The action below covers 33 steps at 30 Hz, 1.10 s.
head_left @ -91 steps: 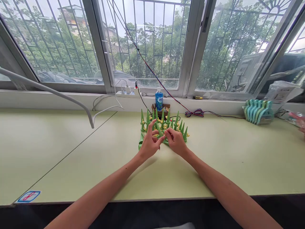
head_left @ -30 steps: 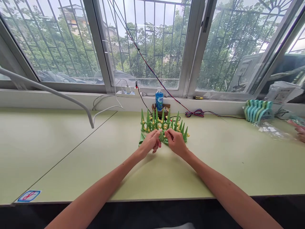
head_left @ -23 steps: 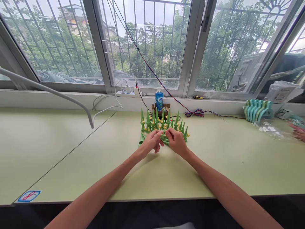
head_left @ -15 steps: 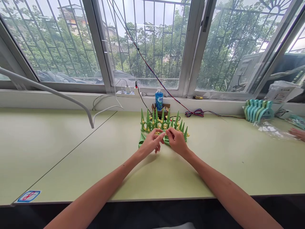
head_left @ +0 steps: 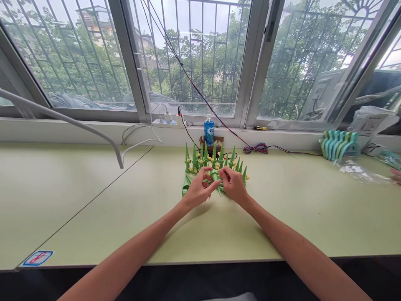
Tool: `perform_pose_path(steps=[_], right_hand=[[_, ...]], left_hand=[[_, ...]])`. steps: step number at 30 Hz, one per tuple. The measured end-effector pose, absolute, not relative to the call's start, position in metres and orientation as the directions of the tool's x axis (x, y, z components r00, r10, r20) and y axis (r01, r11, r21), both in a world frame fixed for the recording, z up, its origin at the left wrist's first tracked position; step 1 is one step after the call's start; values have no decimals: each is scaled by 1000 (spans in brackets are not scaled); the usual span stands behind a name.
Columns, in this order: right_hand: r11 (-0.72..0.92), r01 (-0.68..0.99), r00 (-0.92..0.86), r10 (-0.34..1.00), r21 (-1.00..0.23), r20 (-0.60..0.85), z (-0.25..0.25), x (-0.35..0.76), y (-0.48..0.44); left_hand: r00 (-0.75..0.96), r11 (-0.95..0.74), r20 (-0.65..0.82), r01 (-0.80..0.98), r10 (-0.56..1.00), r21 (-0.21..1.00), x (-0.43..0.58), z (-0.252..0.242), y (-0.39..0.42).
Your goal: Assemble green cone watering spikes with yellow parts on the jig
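My left hand [head_left: 198,187] is closed around a green plant watering spike [head_left: 215,176], thumb on one side and forefinger over the top. The spike tilts, its tip pointing down and toward me. Close beside it, my right hand [head_left: 232,182] pinches thumb and forefinger together at the spike's wide end; what they hold is hidden. Behind both hands stand several green watering spikes [head_left: 194,156], points up, with small yellow valves on them. More green spikes lie on the table beneath my hands, among them one by a hollow end [head_left: 184,190] at the left.
A blue bottle [head_left: 209,130] and a small cardboard box [head_left: 220,141] stand behind the spikes. Coiled red-blue wire [head_left: 256,148] lies by the wall. Teal curved pieces [head_left: 341,146] and clear plastic bags [head_left: 355,170] are at the right, near another person's hand [head_left: 396,175]. A white cable [head_left: 78,121] hangs at the left.
The spike in my left hand has turned, so its length and tip now show between my hands. My left fingers have spread around it. The other person's hand has drawn back right.
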State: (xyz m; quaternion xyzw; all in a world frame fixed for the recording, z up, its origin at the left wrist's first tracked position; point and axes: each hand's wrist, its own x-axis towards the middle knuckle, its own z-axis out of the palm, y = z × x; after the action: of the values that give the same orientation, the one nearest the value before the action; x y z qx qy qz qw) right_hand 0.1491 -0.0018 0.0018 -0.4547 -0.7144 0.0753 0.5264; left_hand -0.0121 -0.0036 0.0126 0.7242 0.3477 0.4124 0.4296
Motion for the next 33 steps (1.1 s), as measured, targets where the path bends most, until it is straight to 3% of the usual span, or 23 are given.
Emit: perform_pose_path(steps=[14, 33], right_hand=[[565, 580, -23, 731, -587, 682, 2, 149, -2], [556, 583, -35, 746, -593, 665, 2, 147, -3]], left_hand=[[381, -488, 383, 233, 841, 841, -13, 10, -3], [339, -487, 406, 199, 848, 850, -11, 10, -1]])
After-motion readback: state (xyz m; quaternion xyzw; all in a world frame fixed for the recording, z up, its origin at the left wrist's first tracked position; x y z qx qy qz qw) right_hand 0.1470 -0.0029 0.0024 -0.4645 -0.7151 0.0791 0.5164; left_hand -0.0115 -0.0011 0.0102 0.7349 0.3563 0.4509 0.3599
